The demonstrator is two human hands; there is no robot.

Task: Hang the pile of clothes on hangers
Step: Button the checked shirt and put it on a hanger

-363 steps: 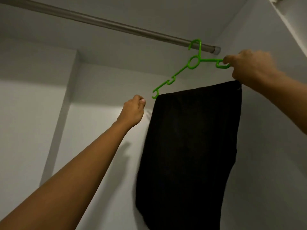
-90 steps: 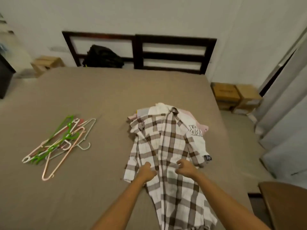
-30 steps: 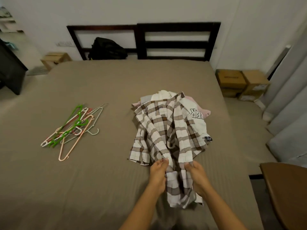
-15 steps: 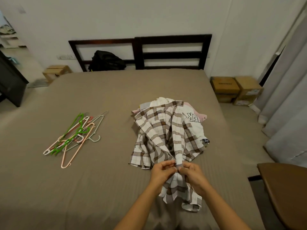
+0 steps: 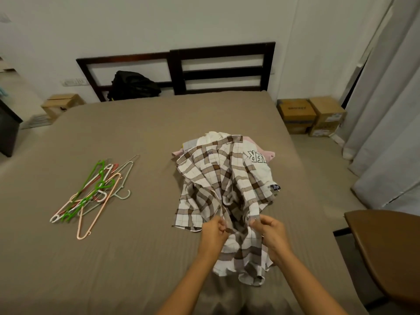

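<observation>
The step in hand looks like readying the top garment for a hanger. A plaid shirt point(image 5: 218, 178) lies right of the middle of the bed point(image 5: 136, 258), its collar end draped over the pile of clothes point(image 5: 258, 156) and its lower part drawn toward the near edge. The left hand point(image 5: 214, 231) and right hand point(image 5: 271, 231) each have their grip clamped on the cloth: fingers and thumb pinch what seem to be the two front edges and hold them slightly apart, as if opening the front or working at a button. Whether any button is fastened is too small to tell. No hanger is in the shirt yet, and several garments remain under it, so the task as a whole seems far from finished. The hangers point(image 5: 91, 194) lie in a loose tangle toward the left edge of the bed, well apart from the shirt. The next move probably calls for one hand to let go and reach across for a single hanger, teasing it free of the others. The other hand would keep the front open so the hanger's arms can be fed up into the shoulders at the collar end.
</observation>
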